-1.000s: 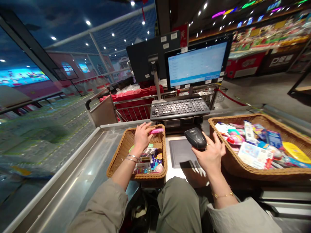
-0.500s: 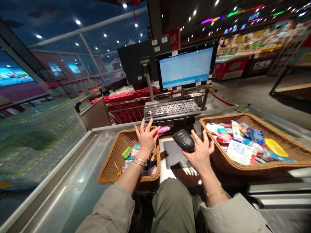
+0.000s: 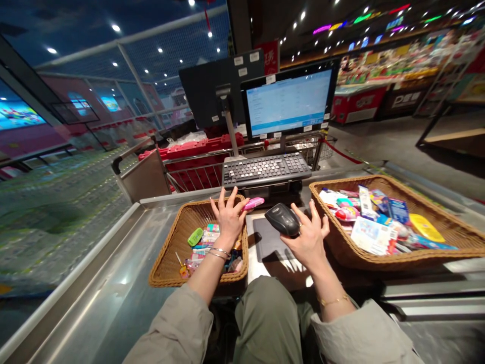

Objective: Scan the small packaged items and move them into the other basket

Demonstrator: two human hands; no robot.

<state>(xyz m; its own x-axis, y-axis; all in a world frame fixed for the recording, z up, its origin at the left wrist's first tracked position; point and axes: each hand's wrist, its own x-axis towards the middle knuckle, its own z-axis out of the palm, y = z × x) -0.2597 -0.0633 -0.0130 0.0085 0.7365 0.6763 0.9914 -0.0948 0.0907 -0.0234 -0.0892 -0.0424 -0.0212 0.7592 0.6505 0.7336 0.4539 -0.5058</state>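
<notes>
My left hand (image 3: 230, 220) is above the right side of the left wicker basket (image 3: 162, 253), pinching a small pink packaged item (image 3: 253, 203) by its left end. The item's exact kind is not clear. A black handheld barcode scanner (image 3: 282, 219) is in my right hand (image 3: 309, 236), its head pointing left toward the pink item, with a gap between them. Several of my right fingers are stretched out while the grip itself is partly hidden. Under the scanner lies a dark grey pad (image 3: 265, 236). Inside the left basket are a green item (image 3: 195, 236) and several small packages.
On the right stands a larger wicker basket (image 3: 343, 255) full of packaged goods, including a yellow pack (image 3: 426, 227). A keyboard (image 3: 267, 169) and a lit monitor (image 3: 290, 101) are straight ahead. Behind them is a metal cart with red crates (image 3: 197, 149). A metal counter (image 3: 102, 283) extends left.
My right hand and the scanner have shifted slightly left, nearer the pink item. My left hand keeps its pinch almost in place. The whole view has moved a little.
</notes>
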